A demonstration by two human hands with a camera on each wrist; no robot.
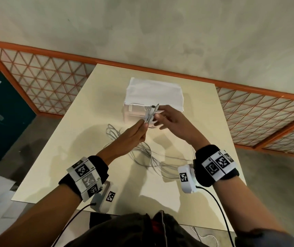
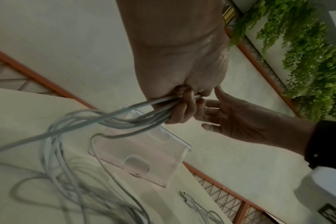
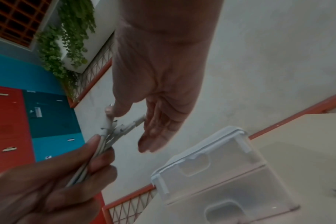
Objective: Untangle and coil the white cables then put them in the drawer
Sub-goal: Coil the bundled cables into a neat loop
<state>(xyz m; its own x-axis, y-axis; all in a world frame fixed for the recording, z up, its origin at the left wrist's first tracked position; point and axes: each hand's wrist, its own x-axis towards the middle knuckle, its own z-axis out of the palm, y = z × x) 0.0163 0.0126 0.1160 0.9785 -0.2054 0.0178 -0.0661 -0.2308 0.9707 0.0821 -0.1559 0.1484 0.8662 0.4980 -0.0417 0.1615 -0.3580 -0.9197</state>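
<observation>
Several white cables (image 1: 142, 154) lie tangled on the table between my arms. My left hand (image 1: 143, 126) grips their gathered ends (image 1: 150, 113) as a bunch in front of the drawer unit (image 1: 135, 113). In the left wrist view the fingers (image 2: 182, 106) curl round the strands and the tangle (image 2: 63, 151) trails down to the table. My right hand (image 1: 157, 114) is at the plug tips. Seen from the right wrist, its thumb (image 3: 113, 109) touches one plug (image 3: 107, 122) while the fingers (image 3: 157, 136) stay straight and apart. Both clear drawers (image 3: 220, 174) look closed.
A white cloth (image 1: 155, 93) covers the drawer unit's top. The cream table (image 1: 71, 139) stands against an orange lattice railing (image 1: 50, 82), with a blue cabinet (image 1: 0, 113) to the left. Another plug end (image 2: 188, 198) lies near the table's edge.
</observation>
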